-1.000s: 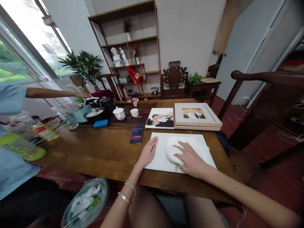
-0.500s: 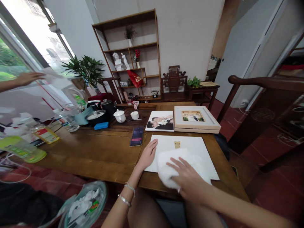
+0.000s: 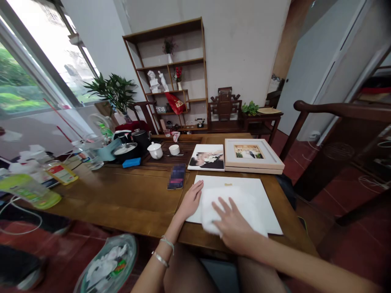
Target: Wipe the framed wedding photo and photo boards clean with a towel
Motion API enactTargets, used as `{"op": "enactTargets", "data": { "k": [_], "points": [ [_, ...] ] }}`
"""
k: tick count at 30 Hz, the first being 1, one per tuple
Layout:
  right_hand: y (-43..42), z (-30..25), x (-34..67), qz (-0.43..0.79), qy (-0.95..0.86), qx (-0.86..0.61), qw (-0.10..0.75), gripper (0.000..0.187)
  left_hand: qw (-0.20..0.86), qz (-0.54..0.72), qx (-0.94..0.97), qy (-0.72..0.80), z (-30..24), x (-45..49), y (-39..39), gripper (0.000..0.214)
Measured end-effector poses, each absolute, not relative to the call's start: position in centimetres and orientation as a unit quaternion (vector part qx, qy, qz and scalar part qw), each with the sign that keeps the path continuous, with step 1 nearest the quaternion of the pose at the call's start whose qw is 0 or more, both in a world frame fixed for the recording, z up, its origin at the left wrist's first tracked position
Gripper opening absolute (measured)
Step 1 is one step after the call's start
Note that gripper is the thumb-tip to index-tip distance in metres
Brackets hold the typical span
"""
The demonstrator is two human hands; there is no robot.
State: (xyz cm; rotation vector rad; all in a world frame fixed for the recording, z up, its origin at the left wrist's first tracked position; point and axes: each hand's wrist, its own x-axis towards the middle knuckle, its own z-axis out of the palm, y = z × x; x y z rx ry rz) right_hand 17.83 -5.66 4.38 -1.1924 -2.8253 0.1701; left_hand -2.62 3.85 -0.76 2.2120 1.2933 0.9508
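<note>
A white panel (image 3: 256,185) lies flat on the wooden table in front of me, with a small gold metal plate (image 3: 228,184) near its far edge, now partly covered. My left hand (image 3: 193,197) rests flat along the panel's left edge, fingers stretched out. On top of the panel is a white cloth (image 3: 210,199), somewhat blurred. My right hand (image 3: 230,221) lies spread over this cloth, fingers apart and pressing on it. Just left of the panel is a phone (image 3: 176,177); behind it lie a photo print panel (image 3: 206,157) and stacked light wood picture frames (image 3: 254,155).
Teaware, including a white lidded cup (image 3: 155,150), stands at the back left near a blue sponge (image 3: 131,162). Bottles, such as a yellow-green one (image 3: 29,191), crowd the left end. A lined trash bin (image 3: 130,260) is below the table's front edge. A dark wooden chair (image 3: 332,142) stands right.
My right hand has slid the cloth slightly away from me, over part of the gold plate. My left hand stays put. Another person's arm at the left, holding something whitish, has mostly left the view.
</note>
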Motion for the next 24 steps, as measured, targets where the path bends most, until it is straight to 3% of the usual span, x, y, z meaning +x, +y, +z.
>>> {"op": "enactTargets", "data": {
  "k": [4, 11, 14, 19, 24],
  "points": [
    [-8.3, 4.3, 18.8, 0.096, -0.939, -0.327, 0.051, 0.037, 0.208, 0.341, 0.797, 0.454, -0.8, -2.7, 3.9, 0.041],
    [0.7, 5.7, 22.6, 0.073, -0.878, -0.458, 0.114, 0.039, 0.201, 0.338, 0.79, 0.47, -0.8, -2.5, 3.8, 0.041],
    [1.3, 5.8, 23.5, 0.068, -0.866, -0.486, 0.096, 0.038, 0.197, 0.342, 0.791, 0.467, -0.8, -2.5, 3.8, 0.041],
    [-5.9, 6.1, 22.8, 0.121, -0.873, -0.472, 0.008, 0.058, 0.196, 0.347, 0.789, 0.467, -1.0, -2.5, 3.9, 0.041],
    [-9.9, 6.9, 23.3, 0.175, -0.885, -0.431, -0.027, 0.055, 0.196, 0.343, 0.79, 0.469, -1.0, -2.5, 3.8, 0.042]
  ]
}}
